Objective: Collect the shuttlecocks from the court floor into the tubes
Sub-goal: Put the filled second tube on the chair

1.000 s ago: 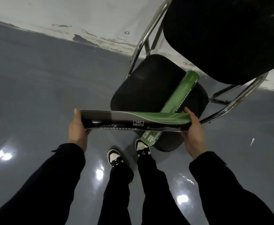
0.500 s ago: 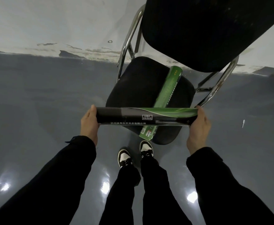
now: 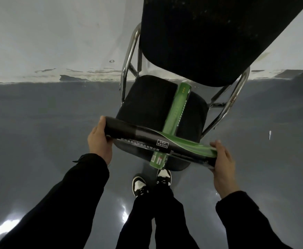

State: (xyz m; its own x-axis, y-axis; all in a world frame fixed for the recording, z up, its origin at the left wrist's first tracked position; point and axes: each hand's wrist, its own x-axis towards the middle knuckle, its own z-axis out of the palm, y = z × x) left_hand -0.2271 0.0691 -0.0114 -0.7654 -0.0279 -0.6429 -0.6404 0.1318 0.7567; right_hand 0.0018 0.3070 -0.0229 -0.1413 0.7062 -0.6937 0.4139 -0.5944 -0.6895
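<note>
- Head view: the left hand (image 3: 99, 141) and right hand (image 3: 223, 165) each gripped one end of the black tube (image 3: 157, 143), held level above the chair (image 3: 145, 106) carrying the green tube (image 3: 176, 112).
- Risk: set crosswise, it would likely roll off onto the floor (image 3: 39, 123).

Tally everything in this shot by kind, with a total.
Tubes: 2, a black tube held between the left hand and right hand, and a green tube on the seat
Chair: 1
Shoes: 2
Total: 5
</note>
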